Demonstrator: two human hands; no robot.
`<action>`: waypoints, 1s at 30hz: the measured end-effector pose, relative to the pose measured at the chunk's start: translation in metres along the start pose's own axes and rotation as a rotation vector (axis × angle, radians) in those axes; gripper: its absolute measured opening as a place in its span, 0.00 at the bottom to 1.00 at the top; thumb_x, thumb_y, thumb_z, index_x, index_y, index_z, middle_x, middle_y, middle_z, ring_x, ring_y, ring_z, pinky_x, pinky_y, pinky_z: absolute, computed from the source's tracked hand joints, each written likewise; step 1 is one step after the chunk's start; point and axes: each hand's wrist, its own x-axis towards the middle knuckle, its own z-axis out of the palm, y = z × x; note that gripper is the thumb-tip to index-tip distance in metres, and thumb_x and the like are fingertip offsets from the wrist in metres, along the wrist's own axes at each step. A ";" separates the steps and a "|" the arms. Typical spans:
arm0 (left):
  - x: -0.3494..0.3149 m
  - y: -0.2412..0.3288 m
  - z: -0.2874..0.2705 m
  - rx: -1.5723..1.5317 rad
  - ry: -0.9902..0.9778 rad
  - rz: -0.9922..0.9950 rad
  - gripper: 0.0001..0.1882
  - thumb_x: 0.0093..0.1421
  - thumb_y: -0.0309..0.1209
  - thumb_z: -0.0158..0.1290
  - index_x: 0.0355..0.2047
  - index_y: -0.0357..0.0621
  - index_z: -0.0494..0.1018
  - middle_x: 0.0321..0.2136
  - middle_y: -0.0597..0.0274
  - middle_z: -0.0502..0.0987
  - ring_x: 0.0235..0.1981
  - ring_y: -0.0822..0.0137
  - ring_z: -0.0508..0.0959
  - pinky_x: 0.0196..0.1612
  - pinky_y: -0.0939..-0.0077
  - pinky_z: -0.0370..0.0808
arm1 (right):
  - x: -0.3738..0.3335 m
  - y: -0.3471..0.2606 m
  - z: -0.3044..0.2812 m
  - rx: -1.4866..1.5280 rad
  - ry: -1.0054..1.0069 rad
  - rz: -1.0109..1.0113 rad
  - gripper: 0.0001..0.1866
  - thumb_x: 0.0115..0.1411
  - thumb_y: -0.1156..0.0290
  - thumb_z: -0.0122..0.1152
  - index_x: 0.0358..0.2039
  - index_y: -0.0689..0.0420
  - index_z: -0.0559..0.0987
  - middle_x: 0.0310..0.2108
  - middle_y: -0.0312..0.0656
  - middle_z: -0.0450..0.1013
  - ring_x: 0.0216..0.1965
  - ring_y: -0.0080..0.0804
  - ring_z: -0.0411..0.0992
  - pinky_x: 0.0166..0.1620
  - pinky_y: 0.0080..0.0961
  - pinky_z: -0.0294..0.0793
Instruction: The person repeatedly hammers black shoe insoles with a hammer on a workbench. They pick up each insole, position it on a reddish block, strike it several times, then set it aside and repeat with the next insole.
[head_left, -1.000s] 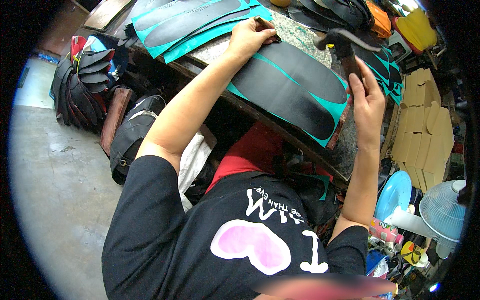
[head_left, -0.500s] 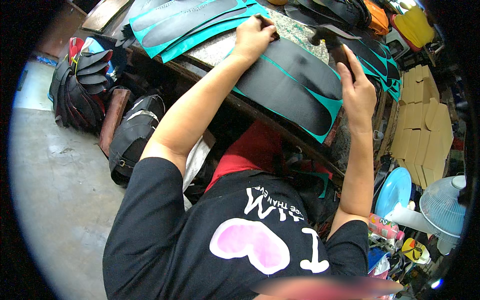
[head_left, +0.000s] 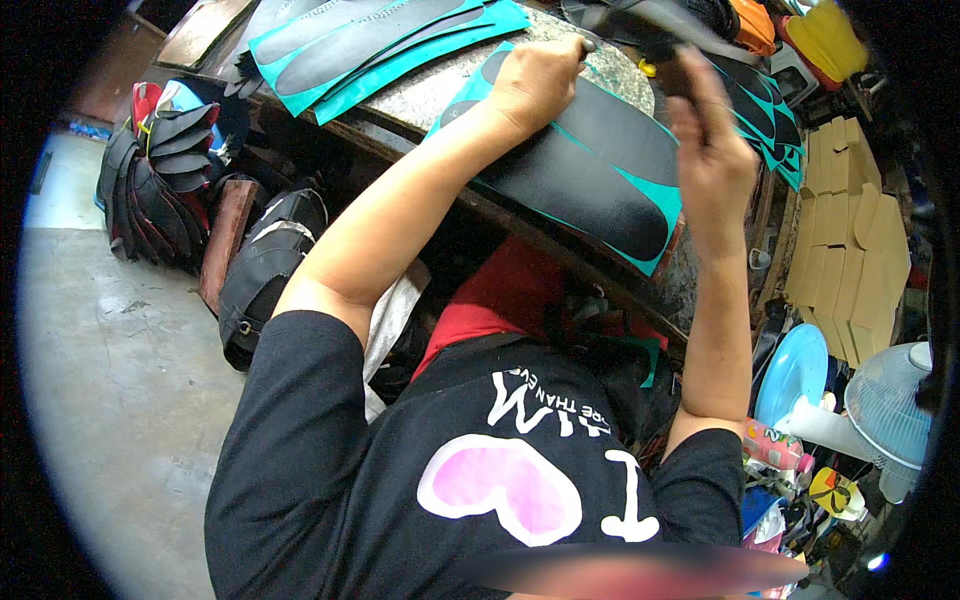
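A teal sheet printed with black insole shapes lies on a speckled stone block. My left hand is closed in a fist on the sheet's far end, gripping a small metal tool whose tip sticks out toward the right. My right hand is raised above the sheet's right side and grips the handle of a dark hammer, which is blurred by motion. My black T-shirt fills the lower middle.
More teal sheets lie at the block's far left. Stacked black sole pieces and a black bag stand on the concrete floor at left. Cardboard pieces, a blue disc and a fan crowd the right.
My right hand has lifted a little with the hammer, now blurred. My left hand has shifted slightly right on the sheet, still in a fist.
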 end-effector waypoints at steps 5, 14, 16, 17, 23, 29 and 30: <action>-0.003 -0.014 0.005 -0.784 0.157 -0.564 0.07 0.59 0.25 0.56 0.35 0.33 0.76 0.28 0.48 0.81 0.29 0.62 0.84 0.32 0.72 0.81 | -0.020 0.024 -0.007 -0.164 -0.173 0.381 0.21 0.64 0.53 0.58 0.58 0.35 0.75 0.37 0.47 0.80 0.34 0.44 0.80 0.37 0.35 0.76; 0.002 -0.011 0.005 -0.347 0.044 -0.168 0.10 0.57 0.34 0.60 0.33 0.40 0.77 0.27 0.49 0.81 0.31 0.52 0.82 0.39 0.63 0.78 | -0.002 0.000 -0.030 0.189 0.177 0.060 0.21 0.66 0.68 0.58 0.59 0.42 0.75 0.29 0.31 0.76 0.25 0.09 0.67 0.27 0.13 0.69; 0.006 -0.003 0.005 -0.165 0.035 0.054 0.08 0.58 0.31 0.56 0.34 0.40 0.72 0.25 0.46 0.78 0.30 0.44 0.80 0.36 0.55 0.77 | -0.005 0.000 -0.022 0.147 0.091 0.058 0.21 0.66 0.65 0.58 0.59 0.42 0.75 0.37 0.37 0.77 0.32 0.23 0.71 0.34 0.20 0.73; 0.005 0.000 0.006 -0.110 -0.026 0.067 0.08 0.59 0.30 0.56 0.34 0.40 0.71 0.25 0.45 0.78 0.30 0.44 0.80 0.35 0.54 0.76 | -0.008 0.003 -0.018 0.022 -0.027 0.097 0.20 0.65 0.61 0.58 0.59 0.41 0.75 0.42 0.42 0.77 0.38 0.35 0.75 0.39 0.27 0.75; 0.003 -0.014 0.020 -0.980 0.093 -0.566 0.07 0.60 0.30 0.57 0.35 0.39 0.77 0.26 0.57 0.82 0.28 0.70 0.83 0.34 0.75 0.79 | -0.027 0.029 -0.019 -0.133 -0.073 0.391 0.21 0.65 0.54 0.58 0.57 0.37 0.75 0.43 0.46 0.79 0.39 0.45 0.79 0.41 0.32 0.76; 0.003 -0.015 0.015 -0.488 -0.045 -0.349 0.08 0.58 0.32 0.59 0.35 0.41 0.78 0.27 0.56 0.82 0.29 0.62 0.83 0.36 0.70 0.79 | -0.009 0.007 -0.051 0.039 0.044 0.217 0.21 0.65 0.64 0.61 0.59 0.43 0.75 0.37 0.37 0.78 0.32 0.19 0.72 0.35 0.19 0.71; 0.003 -0.011 0.012 -0.375 -0.029 -0.280 0.08 0.58 0.32 0.59 0.35 0.41 0.78 0.28 0.54 0.82 0.30 0.59 0.83 0.37 0.68 0.79 | -0.006 0.001 -0.050 0.164 0.094 0.160 0.21 0.66 0.68 0.60 0.59 0.45 0.75 0.29 0.31 0.75 0.24 0.11 0.65 0.27 0.12 0.66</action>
